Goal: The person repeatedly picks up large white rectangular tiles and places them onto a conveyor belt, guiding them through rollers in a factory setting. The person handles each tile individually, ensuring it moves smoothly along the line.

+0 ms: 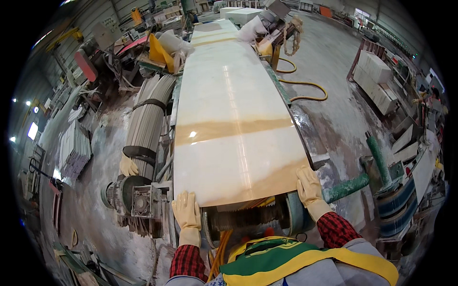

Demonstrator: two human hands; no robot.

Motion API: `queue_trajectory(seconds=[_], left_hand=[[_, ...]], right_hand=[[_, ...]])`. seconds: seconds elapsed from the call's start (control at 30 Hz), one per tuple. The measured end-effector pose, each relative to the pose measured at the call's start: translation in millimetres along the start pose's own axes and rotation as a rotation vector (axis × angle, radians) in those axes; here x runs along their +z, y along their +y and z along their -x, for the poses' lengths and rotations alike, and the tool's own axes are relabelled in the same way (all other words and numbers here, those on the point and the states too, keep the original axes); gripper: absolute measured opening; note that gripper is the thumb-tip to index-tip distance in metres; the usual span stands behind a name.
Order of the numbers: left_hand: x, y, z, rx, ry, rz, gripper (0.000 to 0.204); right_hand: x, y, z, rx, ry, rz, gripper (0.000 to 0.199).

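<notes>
Polished stone fills the middle of the view: one long white slab (229, 119) lying flat on a machine bed (248, 217), running away from the person toward the far end of the hall. Two tan bands cross it, one near the middle and one at the near right corner. Its near edge sits just above the dark roller end of the bed.

Grey concrete floor (334, 114) spreads to the right, with one yellow hose (305, 90) snaking over it beside the slab. One bundle of thin grey sheets (150, 114), strapped with two black bands, lies along the slab's left side. Below it sits one grey motor (136, 200). One green pipe (346, 188) angles off at the right, just beside the near right corner.

Both forearms come up from the lower edge in red checked sleeves, and both hands wear pale yellow gloves. The left hand (187, 212) lies flat and spread, fingers pointing forward, on the slab's near left corner, gripping nothing. The right hand (309, 186) rests at the near right corner, fingers stretched over the slab's edge, palm against it; whether it curls around the edge I cannot tell. One spare glove (128, 166) lies on the bundle's near end.
</notes>
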State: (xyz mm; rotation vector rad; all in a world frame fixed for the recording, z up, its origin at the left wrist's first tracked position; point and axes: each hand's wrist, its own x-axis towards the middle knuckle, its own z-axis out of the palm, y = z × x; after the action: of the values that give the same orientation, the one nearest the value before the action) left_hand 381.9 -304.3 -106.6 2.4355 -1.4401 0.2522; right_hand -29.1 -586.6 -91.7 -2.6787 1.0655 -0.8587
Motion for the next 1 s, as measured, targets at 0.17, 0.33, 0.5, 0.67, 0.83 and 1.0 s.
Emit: queue_trajectory(seconds=[0.17,0.33,0.5,0.67,0.83,1.0], left_hand=[[11.3,-6.5,6.3,0.0,0.01,-0.053,0.046],[12.0,-6.5,7.3,0.0,-0.007,-0.032,0.045],[20.1,-12.4,13.0,0.014,0.029,-0.047,0.046],[20.0,-11.7,14.2,0.006,0.018,-0.054,0.047],[13.8,-7.6,15.3,0.009,0.005,-0.044,0.047],[13.7,-7.6,16.9,0.033,0.036,-0.051,0.045]], right_hand=[[-0.7,0.7,2.8,-0.003,0.013,-0.006,0.029],[3.9,2.4,6.7,-0.004,0.074,0.004,0.03],[-1.0,-1.3,6.8,0.005,0.064,-0.005,0.03],[-4.9,-3.4,8.2,0.023,0.037,-0.03,0.03],[-2.3,-2.4,10.0,0.008,0.071,-0.006,0.028],[-3.3,-3.4,10.8,0.006,0.068,-0.004,0.027]])
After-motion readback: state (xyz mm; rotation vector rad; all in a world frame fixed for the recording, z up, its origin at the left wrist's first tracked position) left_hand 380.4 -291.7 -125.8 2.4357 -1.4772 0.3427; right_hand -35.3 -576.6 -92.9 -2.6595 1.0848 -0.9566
